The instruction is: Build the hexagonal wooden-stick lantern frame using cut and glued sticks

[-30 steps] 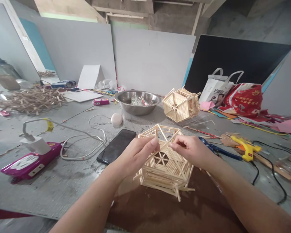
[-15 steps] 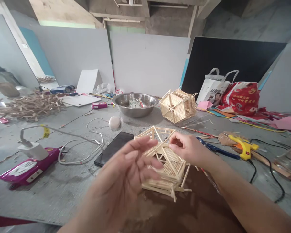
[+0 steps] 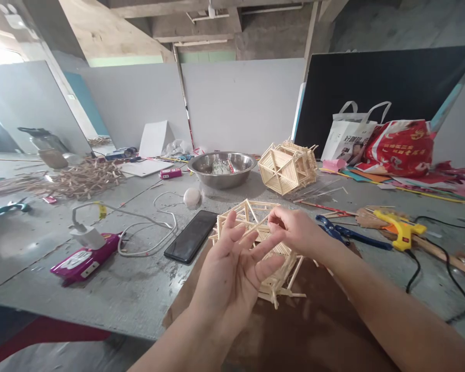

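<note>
My left hand (image 3: 232,274) is turned palm up with its fingers spread, in front of a many-sided framework of thin wooden sticks (image 3: 281,283) and hiding part of it. It holds nothing. At the framework's upper right, my right hand (image 3: 296,230) has its thumb and fingers pinched together. What lies in that pinch, if anything, is too small to make out. The framework rests on a brown sheet (image 3: 313,320) at the table's near edge. A finished-looking stick lantern shape (image 3: 281,170) with filled hexagonal faces stands farther back.
A black phone (image 3: 191,236) lies left of the framework, by a purple power strip (image 3: 85,258) with a white cable. Behind is a steel basin (image 3: 222,178). Blue-handled pliers (image 3: 356,237) and a yellow glue gun (image 3: 401,232) lie right. Loose sticks (image 3: 85,178) heap at left.
My left hand has moved right and its palm has turned more upward, fingers spread. My right hand stays pinched near the framework's top. The camera view has shifted slightly left.
</note>
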A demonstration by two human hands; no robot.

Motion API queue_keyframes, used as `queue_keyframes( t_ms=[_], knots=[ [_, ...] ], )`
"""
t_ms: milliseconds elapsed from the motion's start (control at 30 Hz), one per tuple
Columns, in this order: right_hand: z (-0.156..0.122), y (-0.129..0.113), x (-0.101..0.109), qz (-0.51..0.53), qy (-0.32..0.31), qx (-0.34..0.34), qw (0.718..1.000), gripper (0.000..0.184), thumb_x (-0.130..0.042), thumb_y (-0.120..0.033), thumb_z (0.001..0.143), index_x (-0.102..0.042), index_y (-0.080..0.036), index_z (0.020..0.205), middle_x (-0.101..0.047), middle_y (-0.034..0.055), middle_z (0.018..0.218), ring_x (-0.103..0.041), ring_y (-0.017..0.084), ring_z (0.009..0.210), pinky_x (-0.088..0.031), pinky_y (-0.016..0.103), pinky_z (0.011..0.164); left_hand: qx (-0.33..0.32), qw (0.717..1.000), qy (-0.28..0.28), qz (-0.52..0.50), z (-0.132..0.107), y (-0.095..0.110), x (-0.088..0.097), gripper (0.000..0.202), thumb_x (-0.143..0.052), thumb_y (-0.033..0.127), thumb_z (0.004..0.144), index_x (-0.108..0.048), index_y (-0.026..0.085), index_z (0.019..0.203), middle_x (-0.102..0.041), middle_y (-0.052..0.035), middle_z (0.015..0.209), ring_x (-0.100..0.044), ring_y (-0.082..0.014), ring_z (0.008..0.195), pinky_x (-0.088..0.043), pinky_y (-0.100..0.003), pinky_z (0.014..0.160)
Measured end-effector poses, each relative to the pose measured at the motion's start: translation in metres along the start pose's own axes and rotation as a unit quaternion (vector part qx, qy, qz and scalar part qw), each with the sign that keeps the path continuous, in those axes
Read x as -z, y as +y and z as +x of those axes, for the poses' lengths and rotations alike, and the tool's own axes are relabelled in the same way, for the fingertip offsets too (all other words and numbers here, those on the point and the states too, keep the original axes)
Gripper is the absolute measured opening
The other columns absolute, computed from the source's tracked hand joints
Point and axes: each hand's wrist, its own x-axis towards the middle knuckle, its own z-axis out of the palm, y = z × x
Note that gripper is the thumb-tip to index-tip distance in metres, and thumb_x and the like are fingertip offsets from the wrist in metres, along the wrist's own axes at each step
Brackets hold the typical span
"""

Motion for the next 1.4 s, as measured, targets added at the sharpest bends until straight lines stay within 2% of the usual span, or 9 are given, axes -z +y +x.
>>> queue_keyframes(
  t_ms=[133, 267, 433, 667, 867, 1067, 1400],
  knots=[
    [0.001, 0.001, -0.002, 0.01, -0.017, 0.005, 1.0, 0.009, -0.04, -0.023, 0.074, -0.048, -0.019, 0.072, -0.053, -0.0015, 0.062, -0.043, 0.011, 0.056, -0.025, 0.022, 0.05, -0.004, 1.0, 0.026, 0.005, 0.007, -0.003, 0.0, 0.048, -0.047, 0.012, 0.076, -0.027, 0.032, 0.115, -0.042, -0.0096, 0.108, -0.058, -0.0269, 0.093, -0.055, -0.026, 0.058],
    [0.002, 0.001, -0.003, 0.008, -0.024, 0.007, 1.0, 0.005, -0.043, -0.019, 0.069, -0.047, -0.019, 0.071, -0.053, -0.001, 0.063, -0.043, 0.011, 0.057, -0.025, 0.021, 0.05, -0.019, 0.999, 0.048, -0.017, 0.015, -0.006, -0.001, 0.044, -0.046, 0.008, 0.075, -0.027, 0.026, 0.111, -0.046, -0.0085, 0.098, -0.06, -0.0253, 0.09, -0.055, -0.026, 0.062],
    [0.003, 0.0, -0.002, -0.001, -0.031, 0.019, 0.999, 0.005, -0.041, -0.021, 0.071, -0.046, -0.02, 0.072, -0.052, -0.0011, 0.062, -0.042, 0.011, 0.055, -0.027, 0.021, 0.051, -0.032, 0.997, 0.052, -0.035, 0.022, -0.01, -0.001, 0.039, -0.046, 0.006, 0.072, -0.031, 0.021, 0.104, -0.047, -0.0057, 0.087, -0.061, -0.0251, 0.085, -0.054, -0.031, 0.071],
    [0.001, -0.003, 0.001, -0.004, -0.049, 0.013, 0.999, 0.003, -0.043, -0.022, 0.07, -0.045, -0.02, 0.071, -0.053, -0.0011, 0.062, -0.043, 0.011, 0.056, -0.028, 0.021, 0.052, -0.034, 0.996, 0.068, -0.043, 0.02, -0.012, -0.005, 0.034, -0.044, 0.006, 0.072, -0.036, 0.019, 0.103, -0.049, -0.0071, 0.089, -0.061, -0.0234, 0.085, -0.055, -0.031, 0.068],
    [0.001, -0.002, -0.001, -0.005, -0.046, 0.004, 0.999, 0.004, -0.045, -0.023, 0.068, -0.046, -0.02, 0.071, -0.05, -0.002, 0.06, -0.04, 0.01, 0.054, -0.026, 0.021, 0.05, -0.035, 0.997, 0.048, -0.04, 0.02, -0.014, -0.002, 0.035, -0.045, 0.007, 0.072, -0.034, 0.02, 0.103, -0.048, -0.0057, 0.087, -0.062, -0.0212, 0.078, -0.055, -0.033, 0.066],
    [0.0, 0.0, -0.002, -0.004, -0.041, 0.02, 0.999, 0.001, -0.044, -0.021, 0.069, -0.044, -0.02, 0.07, -0.05, -0.0019, 0.061, -0.041, 0.01, 0.055, -0.027, 0.021, 0.051, -0.031, 0.998, 0.048, -0.039, 0.019, -0.013, -0.003, 0.041, -0.044, 0.007, 0.072, -0.031, 0.021, 0.107, -0.046, -0.0065, 0.09, -0.061, -0.0253, 0.086, -0.055, -0.033, 0.066],
    [0.001, 0.001, -0.005, 0.01, -0.021, 0.026, 0.999, 0.004, -0.043, -0.021, 0.072, -0.046, -0.019, 0.069, -0.052, -0.0025, 0.059, -0.041, 0.01, 0.054, -0.026, 0.021, 0.05, 0.002, 0.998, 0.036, -0.052, 0.019, -0.012, 0.003, 0.052, -0.046, 0.005, 0.069, -0.026, 0.022, 0.114, -0.045, -0.0105, 0.101, -0.055, -0.029, 0.098, -0.051, -0.031, 0.077]
  ],
)
